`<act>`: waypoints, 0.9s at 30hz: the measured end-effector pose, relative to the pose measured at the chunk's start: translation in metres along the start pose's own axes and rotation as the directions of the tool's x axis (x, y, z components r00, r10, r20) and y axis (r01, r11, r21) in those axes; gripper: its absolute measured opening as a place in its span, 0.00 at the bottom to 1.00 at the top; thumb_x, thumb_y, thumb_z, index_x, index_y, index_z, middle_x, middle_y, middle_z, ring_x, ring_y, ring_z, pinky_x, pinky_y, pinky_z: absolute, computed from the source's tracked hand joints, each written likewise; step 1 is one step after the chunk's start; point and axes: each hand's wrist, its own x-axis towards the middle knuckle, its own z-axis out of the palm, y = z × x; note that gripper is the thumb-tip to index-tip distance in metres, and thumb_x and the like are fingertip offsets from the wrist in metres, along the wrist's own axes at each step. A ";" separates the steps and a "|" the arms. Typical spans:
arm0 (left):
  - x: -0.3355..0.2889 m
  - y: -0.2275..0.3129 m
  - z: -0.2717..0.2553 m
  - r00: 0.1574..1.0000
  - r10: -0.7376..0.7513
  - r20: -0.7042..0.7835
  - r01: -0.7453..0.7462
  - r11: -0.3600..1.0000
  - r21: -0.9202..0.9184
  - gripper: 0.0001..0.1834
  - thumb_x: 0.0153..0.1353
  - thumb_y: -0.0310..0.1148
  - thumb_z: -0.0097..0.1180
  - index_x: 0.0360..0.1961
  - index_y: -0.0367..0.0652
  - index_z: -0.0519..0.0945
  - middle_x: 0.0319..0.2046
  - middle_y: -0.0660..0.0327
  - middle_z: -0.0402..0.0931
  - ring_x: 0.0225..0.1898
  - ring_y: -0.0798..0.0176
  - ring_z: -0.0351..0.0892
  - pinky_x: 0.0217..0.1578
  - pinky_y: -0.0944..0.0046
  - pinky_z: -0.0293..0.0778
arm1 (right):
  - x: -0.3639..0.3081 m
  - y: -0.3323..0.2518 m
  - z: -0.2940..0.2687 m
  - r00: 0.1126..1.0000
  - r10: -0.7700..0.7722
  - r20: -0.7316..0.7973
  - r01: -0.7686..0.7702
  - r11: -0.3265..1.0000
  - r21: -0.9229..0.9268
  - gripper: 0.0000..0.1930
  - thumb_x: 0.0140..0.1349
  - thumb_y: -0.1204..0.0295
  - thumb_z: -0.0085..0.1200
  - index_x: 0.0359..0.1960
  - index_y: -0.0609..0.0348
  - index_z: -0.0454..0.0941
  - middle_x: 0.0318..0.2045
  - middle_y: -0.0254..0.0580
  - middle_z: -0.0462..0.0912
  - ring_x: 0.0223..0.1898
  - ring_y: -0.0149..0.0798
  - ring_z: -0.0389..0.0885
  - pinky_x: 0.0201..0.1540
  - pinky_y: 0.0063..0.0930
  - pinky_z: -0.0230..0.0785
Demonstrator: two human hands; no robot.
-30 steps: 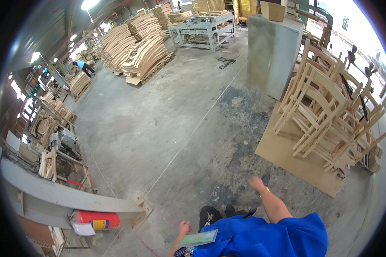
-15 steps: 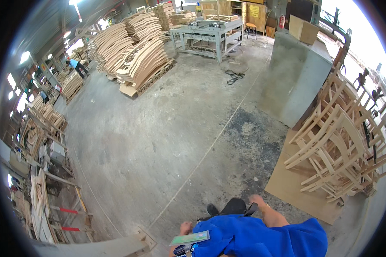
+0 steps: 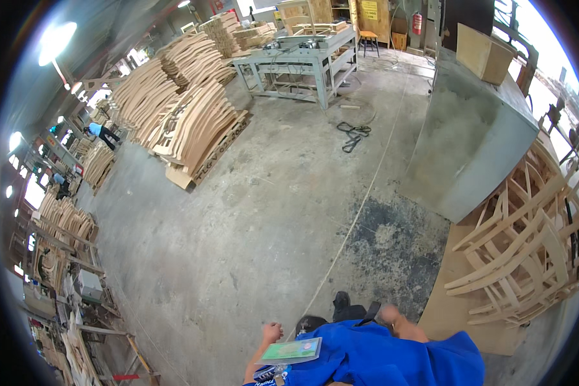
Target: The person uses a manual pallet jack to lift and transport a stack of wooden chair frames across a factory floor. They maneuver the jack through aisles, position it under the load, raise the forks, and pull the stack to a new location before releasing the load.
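Observation:
My left hand [image 3: 272, 332] hangs in front of my body above the concrete floor, its fingers curled in with nothing showing in them. On the other side, my right hand [image 3: 389, 313] is smeared by motion, close to a dark strap [image 3: 370, 313] at my waist. Whether it touches the strap I cannot tell. A green-and-white badge [image 3: 291, 351] lies against my blue shirt [image 3: 392, 354], near the left forearm. Below it, both dark shoes [image 3: 341, 303] show on the floor.
Wooden chair frames [image 3: 527, 251] are piled on cardboard [image 3: 453, 309] at right, beside a grey metal cabinet [image 3: 476, 128]. Curved wooden parts [image 3: 190, 128] stand stacked on a pallet at far left. A grey machine table [image 3: 296, 71] and black cable [image 3: 352, 135] are ahead.
I have moved forward: the cabinet, cable and stacked wood appear nearer. My left hand has swung forward and up from beside the badge. One shoe has stepped ahead.

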 end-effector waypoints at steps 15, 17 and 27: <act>0.249 0.267 0.063 0.974 0.201 0.107 -0.227 0.882 0.412 0.18 0.49 0.40 0.52 0.36 0.35 0.78 0.28 0.50 0.78 0.29 0.57 0.78 0.34 0.61 0.73 | 0.344 0.109 -0.386 0.816 0.414 -0.405 0.025 0.673 0.739 0.08 0.54 0.68 0.46 0.26 0.59 0.74 0.16 0.38 0.74 0.20 0.32 0.72 0.26 0.30 0.64; 0.281 0.331 0.056 0.974 0.185 0.132 -0.222 0.895 0.388 0.18 0.49 0.39 0.52 0.36 0.35 0.78 0.28 0.51 0.78 0.28 0.57 0.78 0.32 0.61 0.73 | 0.332 0.117 -0.331 0.897 0.409 -0.169 -0.132 0.611 0.780 0.14 0.53 0.62 0.46 0.19 0.60 0.71 0.13 0.40 0.70 0.19 0.41 0.70 0.25 0.35 0.63; 0.435 0.677 0.093 0.962 0.161 0.220 -0.232 0.910 0.345 0.12 0.53 0.34 0.51 0.34 0.37 0.74 0.19 0.57 0.74 0.16 0.66 0.72 0.14 0.67 0.67 | 0.271 0.160 -0.261 0.488 0.489 0.723 -0.870 0.345 0.354 0.12 0.55 0.67 0.46 0.32 0.62 0.77 0.33 0.48 0.77 0.34 0.44 0.75 0.36 0.36 0.67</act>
